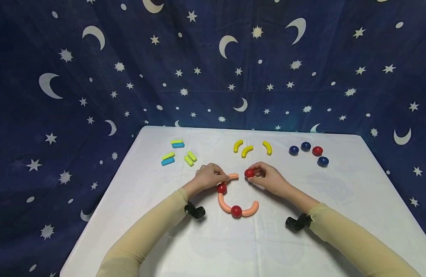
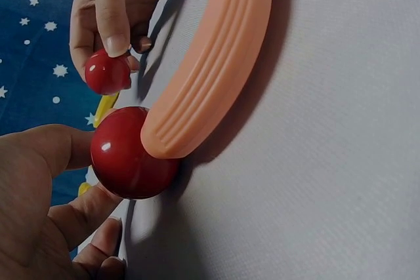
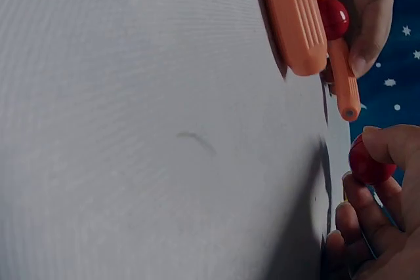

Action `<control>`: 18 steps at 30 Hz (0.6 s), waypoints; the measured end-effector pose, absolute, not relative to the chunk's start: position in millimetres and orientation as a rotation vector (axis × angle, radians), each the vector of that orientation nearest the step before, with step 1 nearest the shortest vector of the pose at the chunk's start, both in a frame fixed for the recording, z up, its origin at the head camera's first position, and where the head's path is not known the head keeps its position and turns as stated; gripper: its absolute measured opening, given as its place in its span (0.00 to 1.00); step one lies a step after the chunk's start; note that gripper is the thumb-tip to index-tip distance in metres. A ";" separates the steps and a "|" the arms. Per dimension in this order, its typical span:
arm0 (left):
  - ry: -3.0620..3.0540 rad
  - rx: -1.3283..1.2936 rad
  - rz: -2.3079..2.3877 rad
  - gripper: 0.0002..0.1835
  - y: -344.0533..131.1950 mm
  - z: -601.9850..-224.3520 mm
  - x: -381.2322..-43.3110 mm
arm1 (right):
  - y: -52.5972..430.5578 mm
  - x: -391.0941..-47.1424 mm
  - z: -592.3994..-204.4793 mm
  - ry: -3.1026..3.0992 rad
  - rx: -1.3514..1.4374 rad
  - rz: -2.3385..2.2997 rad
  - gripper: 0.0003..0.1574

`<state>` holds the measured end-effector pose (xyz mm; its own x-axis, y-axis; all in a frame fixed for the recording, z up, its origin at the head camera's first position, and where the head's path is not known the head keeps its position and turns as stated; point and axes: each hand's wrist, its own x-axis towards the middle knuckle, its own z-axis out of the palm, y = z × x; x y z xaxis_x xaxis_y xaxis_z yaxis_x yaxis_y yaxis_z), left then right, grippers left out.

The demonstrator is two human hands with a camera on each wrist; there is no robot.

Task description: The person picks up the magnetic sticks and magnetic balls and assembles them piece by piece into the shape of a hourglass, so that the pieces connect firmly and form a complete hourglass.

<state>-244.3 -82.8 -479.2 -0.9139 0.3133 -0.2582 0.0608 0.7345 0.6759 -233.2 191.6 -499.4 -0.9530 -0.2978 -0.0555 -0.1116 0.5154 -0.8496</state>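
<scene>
Between the thumb and fingers of my right hand (image 1: 272, 180) is a small red ball (image 1: 249, 173), pinched close over the table. My left hand (image 1: 208, 176) holds the upper orange curved piece (image 1: 233, 176) of a joined chain. Below it a second red ball (image 1: 221, 188) links to another orange curved piece (image 1: 223, 203), then a third red ball (image 1: 236, 211) and a last orange curve (image 1: 251, 209) at the near right. In the left wrist view the linking ball (image 2: 128, 155) hides part of the left fingers' hold. A gap separates the right hand's ball from the chain.
On the white table (image 1: 233, 250), yellow curved pieces (image 1: 247, 151) lie behind the hands. Lime sticks (image 1: 190, 158) and blue sticks (image 1: 168, 161) are at the back left. Dark blue balls (image 1: 323, 161) and a red ball (image 1: 317, 150) sit at the back right.
</scene>
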 end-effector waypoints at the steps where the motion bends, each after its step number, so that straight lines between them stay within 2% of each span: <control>1: 2.580 0.288 0.989 0.13 -82.7 -479.5 -244.4 | 190.4 -233.3 -499.1 2.560 -0.359 -1.407 0.24; 18: 2.586 0.276 0.979 0.14 -82.2 -479.2 -244.3 | 176.2 -235.1 -500.1 2.627 -0.341 -1.209 0.27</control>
